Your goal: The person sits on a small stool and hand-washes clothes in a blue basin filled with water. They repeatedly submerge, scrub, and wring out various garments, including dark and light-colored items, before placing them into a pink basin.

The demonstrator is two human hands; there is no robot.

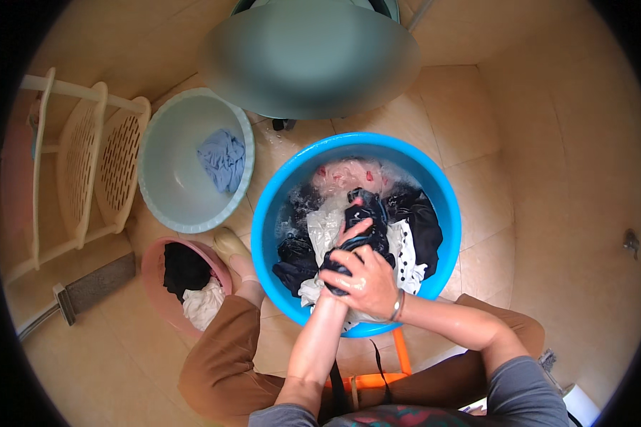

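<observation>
A bright blue basin [263,235] in front of me holds soapy water and several wet clothes. My two hands come together over it on a dark, wet garment [367,212]. My left hand [355,231] lies largely beneath the dark cloth, its fingers partly showing and closed on it. Across it from the right, my right hand [370,281] wraps its fingers around a bunched part of the same cloth near my left wrist. Around them lie a pink cloth [349,176], a white dotted cloth [406,252], a whitish cloth [324,226] and black clothes [424,228].
A pale green basin [167,178] at left holds a blue cloth [224,158]. Below it, a pink basin [164,313] has black and white clothes. A cream rack [82,167] stands far left beside a floor squeegee [96,283]. A blurred greenish round object [310,60] covers the top.
</observation>
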